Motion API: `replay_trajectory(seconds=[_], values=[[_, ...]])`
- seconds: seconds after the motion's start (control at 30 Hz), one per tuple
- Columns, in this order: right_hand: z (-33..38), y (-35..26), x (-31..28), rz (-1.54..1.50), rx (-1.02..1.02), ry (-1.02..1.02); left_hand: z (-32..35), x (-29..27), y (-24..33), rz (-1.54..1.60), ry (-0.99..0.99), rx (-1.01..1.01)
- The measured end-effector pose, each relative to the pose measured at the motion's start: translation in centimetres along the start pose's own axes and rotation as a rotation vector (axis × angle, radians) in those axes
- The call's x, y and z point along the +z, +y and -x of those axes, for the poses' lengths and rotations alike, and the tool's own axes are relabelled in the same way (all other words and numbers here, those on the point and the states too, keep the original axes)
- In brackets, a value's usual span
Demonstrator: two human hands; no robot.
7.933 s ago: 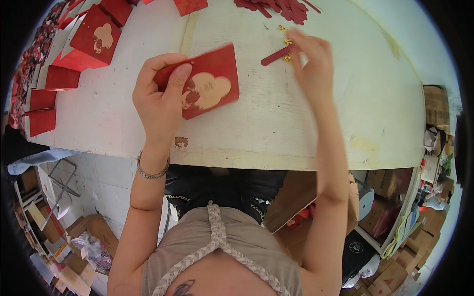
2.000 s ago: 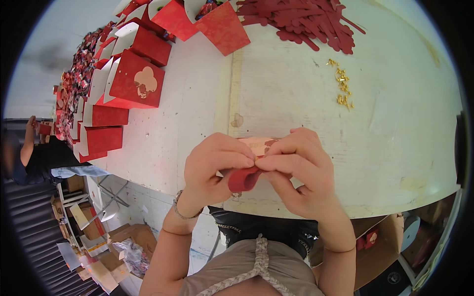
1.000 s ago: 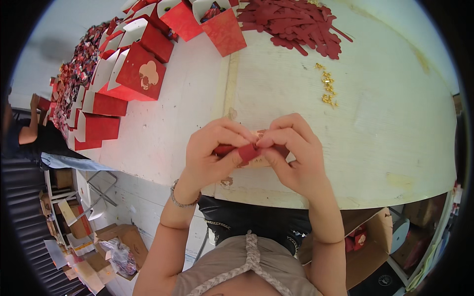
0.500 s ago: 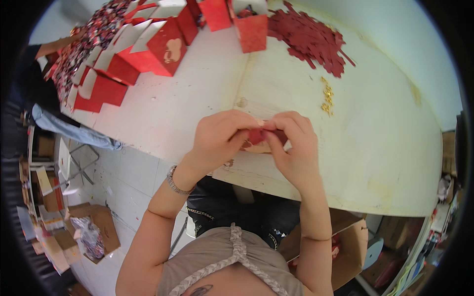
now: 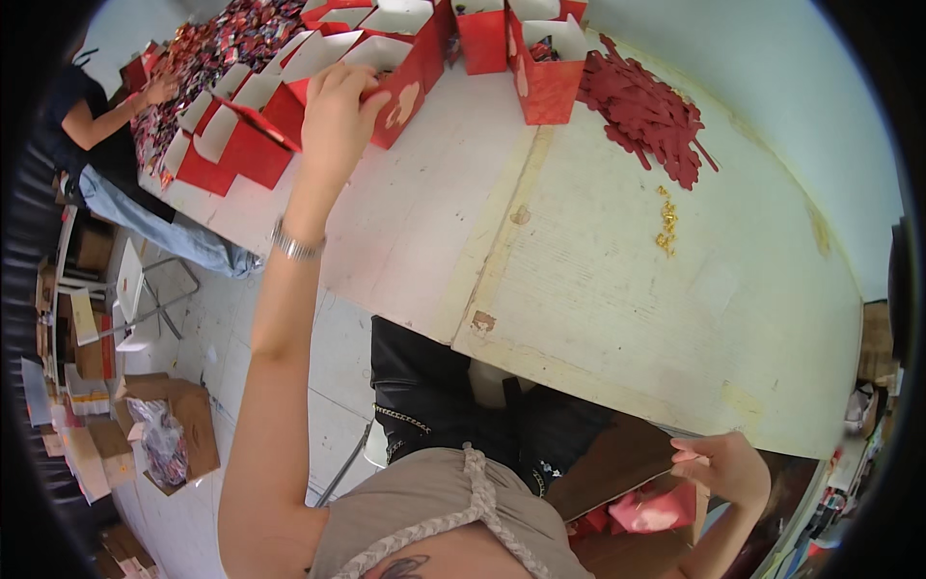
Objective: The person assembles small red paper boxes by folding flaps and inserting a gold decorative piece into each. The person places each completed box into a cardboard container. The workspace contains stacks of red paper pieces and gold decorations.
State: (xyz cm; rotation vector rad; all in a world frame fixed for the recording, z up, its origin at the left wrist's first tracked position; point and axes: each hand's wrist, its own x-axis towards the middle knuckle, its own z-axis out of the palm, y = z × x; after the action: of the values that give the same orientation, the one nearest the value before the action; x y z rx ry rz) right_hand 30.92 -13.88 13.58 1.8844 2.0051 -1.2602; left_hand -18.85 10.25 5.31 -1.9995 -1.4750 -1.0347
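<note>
"So, where's the left hand (image 5: pixel 340 108) now?"

"Out at the desk's (image 5: pixel 598 261) left part, right at the red box (image 5: pixel 406 89) with the pale blossom shape (image 5: pixel 399 111). Those fingers curl at its mouth; from here I can't say whether they pinch the wall."

"Which way does the box lie from them?"

"Just beyond and to the right. It stands upright, its long axis vertical as far as I can judge, with its blossom face turned toward the desk's near edge. The left hand is far nearer than the other."

"And the right hand (image 5: pixel 709 468)?"

"Past the desk's near edge, by its right corner, above the carton (image 5: pixel 627 454). Its fingers are loosely bent and parted, with nothing I can see in them. A pinkish-red packet (image 5: pixel 656 510) is just beside, too blurred to tell if they touch."

"What's over by the wall-side edge?"

"Dark red strips (image 5: pixel 646 111) heaped up, and nearer us, gold fasteners (image 5: pixel 667 227)."

"Any labels?"

"No writing I can read, just that blossom."
</note>
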Motion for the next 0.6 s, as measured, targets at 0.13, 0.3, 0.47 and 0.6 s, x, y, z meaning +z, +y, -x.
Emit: replay_trajectory(seconds=[0.13, 0.3, 0.47, 0.6], values=[[-2.8, -1.5, 2.7, 0.264, -0.177, 0.294, 3.7, -4.7, 10.1, 0.206, -0.019, -0.195], [-14.1, -8.4, 10.2, -0.258, -0.651, 0.611, 6.0, -8.6, 21.9, 0.321, -0.364, -0.04], [-17.2, -7.1, 12.1, -0.738, -0.657, 0.693, 4.6, -7.6, 19.6, 0.66, -0.172, -0.013], [-18.2, -4.0, 10.5, -1.049, -0.635, 0.488, 6.6, 2.4, 14.1, 1.692, -0.791, -0.334]])
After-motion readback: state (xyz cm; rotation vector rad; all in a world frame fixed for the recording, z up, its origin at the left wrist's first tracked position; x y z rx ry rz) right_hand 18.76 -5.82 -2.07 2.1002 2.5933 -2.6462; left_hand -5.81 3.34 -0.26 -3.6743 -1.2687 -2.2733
